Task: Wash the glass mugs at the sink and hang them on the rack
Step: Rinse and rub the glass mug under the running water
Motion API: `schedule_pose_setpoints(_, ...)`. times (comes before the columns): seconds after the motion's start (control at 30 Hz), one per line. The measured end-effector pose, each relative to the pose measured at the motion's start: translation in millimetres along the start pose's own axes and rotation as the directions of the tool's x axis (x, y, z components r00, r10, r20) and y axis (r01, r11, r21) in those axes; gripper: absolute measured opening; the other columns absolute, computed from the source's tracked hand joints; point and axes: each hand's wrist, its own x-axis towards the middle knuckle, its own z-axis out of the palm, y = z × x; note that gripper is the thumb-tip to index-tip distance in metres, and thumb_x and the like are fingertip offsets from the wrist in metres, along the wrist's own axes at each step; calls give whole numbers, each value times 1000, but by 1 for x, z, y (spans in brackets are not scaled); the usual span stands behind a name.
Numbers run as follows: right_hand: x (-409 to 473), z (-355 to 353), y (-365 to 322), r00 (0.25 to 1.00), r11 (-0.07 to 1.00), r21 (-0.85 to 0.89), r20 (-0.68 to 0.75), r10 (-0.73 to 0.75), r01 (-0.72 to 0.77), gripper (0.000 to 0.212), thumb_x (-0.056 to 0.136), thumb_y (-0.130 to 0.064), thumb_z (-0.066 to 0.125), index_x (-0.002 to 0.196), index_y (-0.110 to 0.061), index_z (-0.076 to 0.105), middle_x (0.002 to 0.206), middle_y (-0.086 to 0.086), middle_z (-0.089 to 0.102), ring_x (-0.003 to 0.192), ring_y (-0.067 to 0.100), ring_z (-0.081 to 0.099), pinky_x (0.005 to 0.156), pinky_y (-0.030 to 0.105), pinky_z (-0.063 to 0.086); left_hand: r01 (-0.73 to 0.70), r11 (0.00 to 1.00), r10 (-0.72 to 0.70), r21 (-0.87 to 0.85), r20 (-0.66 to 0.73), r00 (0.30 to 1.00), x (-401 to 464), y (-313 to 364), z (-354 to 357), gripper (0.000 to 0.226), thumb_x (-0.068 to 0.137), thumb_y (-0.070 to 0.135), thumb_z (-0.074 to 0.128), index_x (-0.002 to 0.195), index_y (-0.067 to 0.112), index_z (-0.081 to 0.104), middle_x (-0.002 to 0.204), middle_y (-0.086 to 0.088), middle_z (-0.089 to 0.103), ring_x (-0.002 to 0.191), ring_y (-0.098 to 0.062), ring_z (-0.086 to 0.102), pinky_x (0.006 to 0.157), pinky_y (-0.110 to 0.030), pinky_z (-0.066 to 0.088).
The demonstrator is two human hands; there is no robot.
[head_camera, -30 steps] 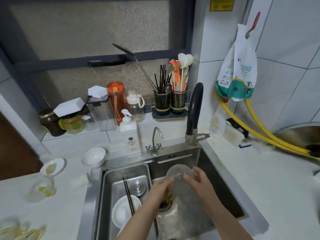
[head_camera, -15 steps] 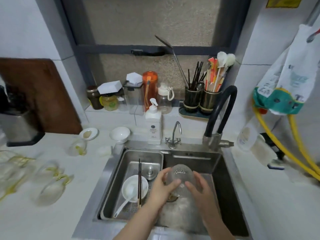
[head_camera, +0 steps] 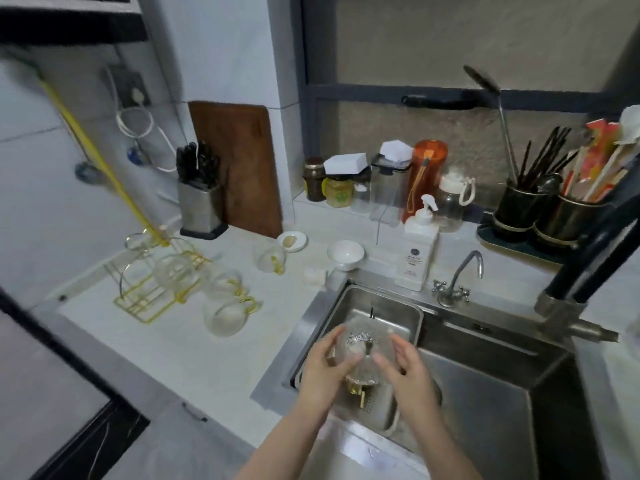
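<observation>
Glass mug [head_camera: 360, 351] is held up over the left side of the steel sink [head_camera: 485, 368], upside down w/ its gold handle [head_camera: 358, 393] pointing down btwn the wrists. Left hand [head_camera: 323, 367] wraps it from the left, fingers curled on the wall, thumb across the front; right hand [head_camera: 405, 370] cups the other side w/ fingers fairly straight, palm against the glass, looks more like steadying than gripping. Judging by look: thin-walled, textured glass, light but rigid, prob wet so slippery, and it'd chip or crack if knocked on the sink rim or the tap [head_camera: 460, 278]. Safest hold is round the body w/ both hands as now, or by the handle for hooking onto the rack; avoid pinching the rim. Gold wire rack [head_camera: 152, 289] sits on the pale countertop [head_camera: 194, 344] well left of the sink, w/ one mug on it as far as blur allows and two more glass mugs [head_camera: 225, 306] lying just beside it, another one [head_camera: 270, 259] farther back near a small white bowl [head_camera: 345, 254]. Soap pump bottle [head_camera: 417, 247] stands at the sink's back edge. Knife block [head_camera: 201, 199] and wooden chopping board [head_camera: 239, 168] lean in the tiled corner; jars and utensil holders [head_camera: 547, 209] line the window ledge. Counter is cluttered, so the path to the rack needs care.
</observation>
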Motion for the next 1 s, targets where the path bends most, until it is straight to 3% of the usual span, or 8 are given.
schedule_pose_setpoints(0.07,3,24,-5,999,1000,8,45,-7,7,34,85,-4,66,110,-23,53,103,-17,59,94,-3,56,70,3,45,-11,1000,11,-5,-52,999,1,1,-26,51,77,11,77,119,31,57,124,4,62,115,-13,59,98,-31,51)
schedule_pose_setpoints(0.2,5,79,-19,994,1000,2,103,-30,30,32,83,-3,67,108,-20,57,103,-7,64,90,-8,61,68,3,46,-33,998,27,-47,-126,992,1,9,-83,50,81,5,72,124,25,55,120,5,61,92,-12,67,74,-20,57)
schedule_pose_setpoints(0.33,7,148,-31,988,999,14,150,-37,35,36,80,-3,70,109,-20,57,111,4,66,102,13,63,81,13,50,-28,997,13,-78,-180,984,-3,16,-154,50,83,11,72,127,26,54,119,5,60,81,-10,68,60,-19,54)
schedule_pose_setpoints(0.43,7,201,-36,980,999,8,194,-54,54,38,80,-2,71,112,-17,57,111,4,65,99,10,61,79,10,50,-46,998,38,-31,-219,975,-3,18,-208,46,84,14,71,124,28,55,112,8,61,72,-5,66,62,-20,55)
schedule_pose_setpoints(0.5,6,235,-39,977,999,6,208,-50,49,44,79,-5,72,119,-12,55,116,3,63,105,12,59,90,17,47,-42,999,41,3,-231,972,-3,17,-241,43,84,17,71,122,30,54,110,9,60,69,-2,66,63,-21,55)
schedule_pose_setpoints(0.6,7,281,-40,968,995,-47,240,-72,86,48,80,-12,73,124,-14,56,124,3,61,118,17,56,104,32,43,-32,998,43,48,-255,966,-3,14,-285,39,85,24,71,118,34,53,108,8,60,80,-7,67,67,-25,57)
schedule_pose_setpoints(0.83,11,360,-53,937,975,-148,332,-106,163,44,83,-14,70,125,-15,58,121,-2,61,117,13,55,96,21,39,-4,996,33,88,-331,943,7,7,-362,43,86,27,68,125,36,50,111,-1,59,97,-15,63,67,-25,57)
schedule_pose_setpoints(1.0,41,400,-60,917,949,-231,383,-113,214,46,81,-21,73,124,-19,58,122,2,61,111,16,58,97,28,45,7,999,13,54,-376,927,34,7,-393,41,88,24,65,124,39,50,111,-4,59,98,-16,62,67,-25,57)
